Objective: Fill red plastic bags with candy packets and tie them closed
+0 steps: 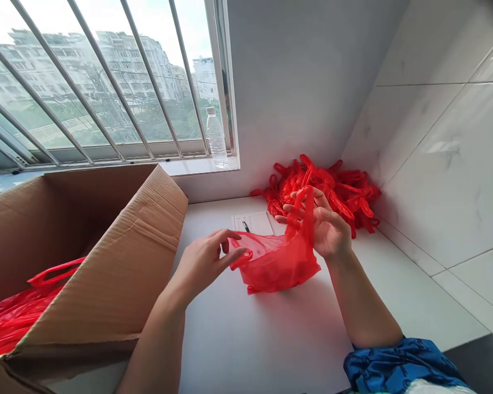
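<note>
Looping over the spread right hand (331,230), a translucent red plastic bag (281,268) is right of the brown cardboard box (123,262); whether the left hand (202,262) grasps it, I cannot tell. White countertop (238,345) lies beside the box, metal-barred window (115,98) behind.

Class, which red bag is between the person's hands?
The single bag nearest the pen, a handle raised at the right hand, its other end by the left hand; others lie in the box or pile.

2 hands (203,260), 1 bag (279,268) between them, 1 heap (331,183) of bags too tangled to count, 1 box (125,262), 1 pen (245,226), 1 sheet (259,222), 1 upright bottle (216,141).
</note>
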A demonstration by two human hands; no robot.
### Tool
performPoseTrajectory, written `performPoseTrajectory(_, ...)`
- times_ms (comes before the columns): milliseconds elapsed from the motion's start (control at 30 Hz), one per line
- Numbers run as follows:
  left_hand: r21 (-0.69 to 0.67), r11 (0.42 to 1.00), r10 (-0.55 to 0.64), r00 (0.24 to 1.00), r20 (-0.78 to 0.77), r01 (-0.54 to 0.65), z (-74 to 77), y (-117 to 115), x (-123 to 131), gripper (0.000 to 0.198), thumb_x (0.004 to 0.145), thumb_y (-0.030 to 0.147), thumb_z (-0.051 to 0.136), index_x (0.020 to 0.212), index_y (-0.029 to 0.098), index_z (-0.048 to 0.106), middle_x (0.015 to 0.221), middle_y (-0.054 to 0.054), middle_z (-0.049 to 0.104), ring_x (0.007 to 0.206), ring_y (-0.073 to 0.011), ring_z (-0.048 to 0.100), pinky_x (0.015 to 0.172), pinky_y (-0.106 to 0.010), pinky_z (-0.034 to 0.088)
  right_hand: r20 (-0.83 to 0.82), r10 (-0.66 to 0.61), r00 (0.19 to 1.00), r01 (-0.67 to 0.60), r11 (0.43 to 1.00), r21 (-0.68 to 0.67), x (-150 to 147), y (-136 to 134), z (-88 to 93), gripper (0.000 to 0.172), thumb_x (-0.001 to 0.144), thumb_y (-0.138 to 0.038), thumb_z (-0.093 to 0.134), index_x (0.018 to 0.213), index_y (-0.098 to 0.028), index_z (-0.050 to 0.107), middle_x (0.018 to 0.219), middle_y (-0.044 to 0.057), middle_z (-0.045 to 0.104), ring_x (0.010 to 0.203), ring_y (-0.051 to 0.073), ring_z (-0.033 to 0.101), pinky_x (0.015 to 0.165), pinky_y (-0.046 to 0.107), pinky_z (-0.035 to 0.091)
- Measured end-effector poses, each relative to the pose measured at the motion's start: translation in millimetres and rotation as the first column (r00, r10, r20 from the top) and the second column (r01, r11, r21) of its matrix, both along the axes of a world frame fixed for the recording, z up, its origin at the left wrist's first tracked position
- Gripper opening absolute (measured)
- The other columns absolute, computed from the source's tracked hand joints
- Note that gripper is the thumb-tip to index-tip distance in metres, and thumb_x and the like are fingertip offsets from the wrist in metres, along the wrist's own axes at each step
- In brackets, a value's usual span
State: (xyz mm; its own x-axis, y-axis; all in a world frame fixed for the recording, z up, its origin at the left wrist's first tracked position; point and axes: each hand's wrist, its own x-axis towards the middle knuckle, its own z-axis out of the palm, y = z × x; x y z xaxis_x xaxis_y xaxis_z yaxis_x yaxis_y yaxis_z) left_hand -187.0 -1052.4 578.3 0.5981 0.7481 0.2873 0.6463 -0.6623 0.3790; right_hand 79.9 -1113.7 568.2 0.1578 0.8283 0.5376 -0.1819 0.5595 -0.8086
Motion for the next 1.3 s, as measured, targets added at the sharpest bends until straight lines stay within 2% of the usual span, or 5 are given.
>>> performPoseTrajectory(333, -0.094, 0.995, -0.010, 0.988, 0.156, 0.025, 8.7, -1.9, -15.5, 0.024, 0.087, 0.039, 0.063, 0.075, 0.020, 0.055, 0.073, 0.002, 0.059, 0.058, -0.0105, 0.045, 0.053, -0.022, 0.034, -0.025, 0.104, 0.994, -0.103, 0.994, 0.036, -5.6, 0.3, -1.2, 0.037, 0.085, -0.041, 0.065, 0.120, -0.033, 0.057, 0.110, 0.003, 0.063, 0.061, 0.012, 0.055, 0.049, 0.026, 0.046)
performPoseTrajectory(667, -0.215, 0.917, 0.031, 0.478, 0.878, 0.336, 18.8, -17.0, -5.8, 0.022, 0.086, 0.033, 0.069, 0.084, 0.019, 0.053, 0.083, 0.000, 0.056, 0.066, -0.0090, 0.052, 0.056, -0.019, 0.045, 0.131, -0.033, 0.991, 0.039, 0.998, -0.046, -24.0, -4.7, -0.9, 0.047, 0.088, -0.049, 0.065, 0.130, -0.033, 0.052, 0.101, 0.002, 0.061, 0.061, 0.011, 0.053, 0.054, 0.028, 0.051)
performPoseTrajectory(1033, 0.310, 0.931, -0.348, 0.734, 0.583, 0.196, -0.4, -24.8, 22.8, 0.015, 0.090, 0.023, 0.065, 0.104, 0.024, 0.071, 0.119, -0.008, 0.055, 0.107, -0.0203, 0.059, 0.091, -0.034, 0.052, 0.345, 0.092, 0.934, -0.071, 0.995, -0.073, -75.6, 6.1, -9.4, 0.026, 0.092, -0.036, 0.060, 0.112, -0.025, 0.071, 0.110, 0.005, 0.055, 0.075, 0.011, 0.057, 0.061, 0.026, 0.051)
performPoseTrajectory(1167, -0.100, 0.956, -0.122, 0.687, 0.717, 0.274, -21.6, -15.2, 40.5, 0.071, 0.082, 0.033, 0.076, 0.142, 0.029, 0.039, 0.126, -0.009, 0.056, 0.116, -0.0229, 0.057, 0.099, -0.040, 0.047, 0.047, 0.161, 0.986, -0.146, 0.961, -0.235, -61.9, 13.1, -11.4, 0.027, 0.092, -0.036, 0.054, 0.109, -0.021, 0.070, 0.079, 0.001, 0.061, 0.051, 0.008, 0.046, 0.047, 0.023, 0.040)
performPoseTrajectory(1300, -0.499, 0.643, -0.007, 0.656, 0.755, 0.581, -34.2, -5.0, 47.3, 0.049, 0.089, 0.031, 0.067, 0.133, 0.023, 0.049, 0.102, -0.007, 0.067, 0.095, -0.0199, 0.064, 0.090, -0.034, 0.048, -0.133, 0.211, 0.969, -0.239, 0.937, -0.256, -46.5, 19.3, -15.2, 0.021, 0.089, -0.034, 0.054, 0.100, -0.020, 0.066, 0.057, -0.003, 0.053, 0.044, 0.010, 0.038, 0.040, 0.022, 0.028)
